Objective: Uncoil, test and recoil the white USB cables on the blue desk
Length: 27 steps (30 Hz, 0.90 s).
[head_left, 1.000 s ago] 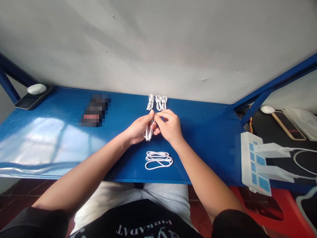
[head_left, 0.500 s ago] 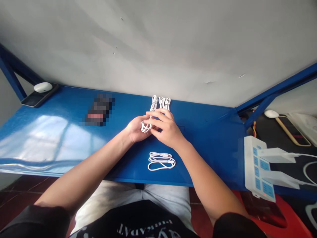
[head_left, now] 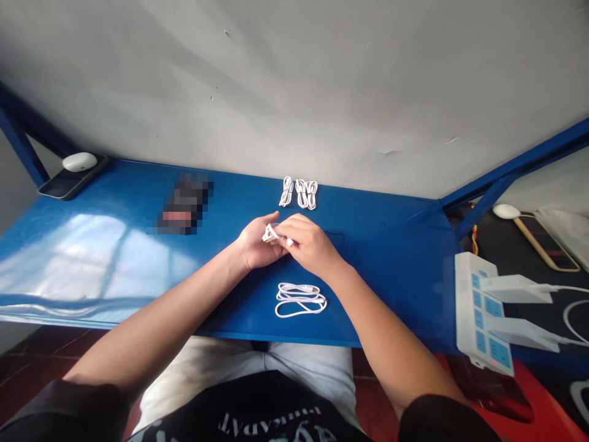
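Blue painted metal counter (head_left: 105,196) runs across the middle of the frame, backed by a scuffed grey wall (head_left: 294,80). Two bare forearms reach up from the bottom edge, and the hands meet near the centre of the frame, over the counter. The left hand (head_left: 254,244) has its fingers curled around a small looped white cable (head_left: 271,234), with the thumb pointing up. The right hand (head_left: 310,245) lies close against it, its fingers closed over the same loop, and a white cable tip pokes out between the two hands.

Just above the hands, near the counter's back edge, sit three neatly folded white cable bundles (head_left: 286,191), side by side, two of them almost touching. Below the hands, near the front edge, lies a looser coil of white cable (head_left: 301,299).

Left of centre, a pixelated patch (head_left: 181,205) hides an object that cannot be made out. At the upper left, a white oval object (head_left: 80,162) rests on a dark flat slab (head_left: 55,187). At the right, a white power strip (head_left: 478,313) with blue panels holds two white plug adapters (head_left: 518,288). Grey trousers (head_left: 243,368) and a black printed shirt (head_left: 248,414) fill the bottom edge.
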Each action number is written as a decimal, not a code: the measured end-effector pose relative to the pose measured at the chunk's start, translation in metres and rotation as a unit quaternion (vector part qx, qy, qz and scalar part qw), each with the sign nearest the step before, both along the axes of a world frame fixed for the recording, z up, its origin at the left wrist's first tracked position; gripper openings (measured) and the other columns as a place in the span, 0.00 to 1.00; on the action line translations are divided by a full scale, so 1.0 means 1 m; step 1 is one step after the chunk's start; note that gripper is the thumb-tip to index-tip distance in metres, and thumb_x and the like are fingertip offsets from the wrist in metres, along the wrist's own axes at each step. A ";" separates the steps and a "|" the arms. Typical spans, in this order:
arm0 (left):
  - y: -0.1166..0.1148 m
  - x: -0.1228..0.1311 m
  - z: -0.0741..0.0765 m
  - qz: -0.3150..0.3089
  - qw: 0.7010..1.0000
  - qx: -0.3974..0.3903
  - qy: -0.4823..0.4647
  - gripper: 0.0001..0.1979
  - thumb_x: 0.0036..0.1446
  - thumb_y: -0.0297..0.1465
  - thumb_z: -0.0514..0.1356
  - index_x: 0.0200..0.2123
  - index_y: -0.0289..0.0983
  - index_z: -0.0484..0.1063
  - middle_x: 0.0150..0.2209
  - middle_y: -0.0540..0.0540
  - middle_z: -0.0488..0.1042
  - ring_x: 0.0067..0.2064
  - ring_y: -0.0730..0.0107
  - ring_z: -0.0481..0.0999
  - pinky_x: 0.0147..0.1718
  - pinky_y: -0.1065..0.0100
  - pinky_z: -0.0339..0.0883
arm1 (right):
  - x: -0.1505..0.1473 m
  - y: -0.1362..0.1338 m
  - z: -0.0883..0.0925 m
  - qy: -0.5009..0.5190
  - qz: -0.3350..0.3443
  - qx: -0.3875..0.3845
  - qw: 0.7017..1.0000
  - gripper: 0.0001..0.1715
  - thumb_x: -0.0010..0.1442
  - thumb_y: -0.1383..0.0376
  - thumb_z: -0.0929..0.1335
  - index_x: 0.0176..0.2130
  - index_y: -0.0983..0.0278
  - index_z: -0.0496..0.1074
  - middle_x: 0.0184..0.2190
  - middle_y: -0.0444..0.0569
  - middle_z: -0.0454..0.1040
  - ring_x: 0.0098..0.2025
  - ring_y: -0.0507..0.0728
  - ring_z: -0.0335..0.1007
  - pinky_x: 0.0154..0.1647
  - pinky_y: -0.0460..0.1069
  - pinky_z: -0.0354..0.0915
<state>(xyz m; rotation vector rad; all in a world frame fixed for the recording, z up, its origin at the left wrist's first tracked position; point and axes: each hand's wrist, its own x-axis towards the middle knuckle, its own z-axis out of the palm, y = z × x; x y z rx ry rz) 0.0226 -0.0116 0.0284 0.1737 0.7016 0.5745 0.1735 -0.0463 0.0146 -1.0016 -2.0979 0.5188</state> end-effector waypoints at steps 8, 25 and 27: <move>-0.010 0.008 -0.006 0.117 0.928 0.289 0.206 0.23 0.61 0.51 0.59 0.48 0.39 0.70 0.50 0.41 0.75 0.50 0.60 0.75 0.45 0.66 0.70 | 0.010 0.008 0.001 0.212 -0.251 -0.141 0.934 0.14 0.59 0.54 0.74 0.38 0.63 0.81 0.34 0.50 0.83 0.36 0.59 0.78 0.39 0.52 0.72; -0.005 0.008 -0.027 0.113 0.896 0.397 0.163 0.30 0.50 0.30 0.74 0.56 0.35 0.71 0.52 0.37 0.79 0.51 0.61 0.80 0.53 0.61 0.73 | 0.022 0.015 0.006 0.303 -0.184 -0.269 0.896 0.26 0.47 0.46 0.79 0.34 0.64 0.78 0.33 0.50 0.80 0.31 0.56 0.77 0.34 0.52 0.77; -0.004 0.007 -0.027 0.076 0.910 0.383 0.136 0.27 0.51 0.32 0.73 0.54 0.32 0.75 0.51 0.36 0.80 0.50 0.60 0.81 0.55 0.59 0.72 | 0.026 0.016 0.008 0.311 -0.158 -0.289 0.892 0.27 0.45 0.46 0.80 0.34 0.65 0.78 0.33 0.49 0.80 0.31 0.55 0.77 0.34 0.52 0.78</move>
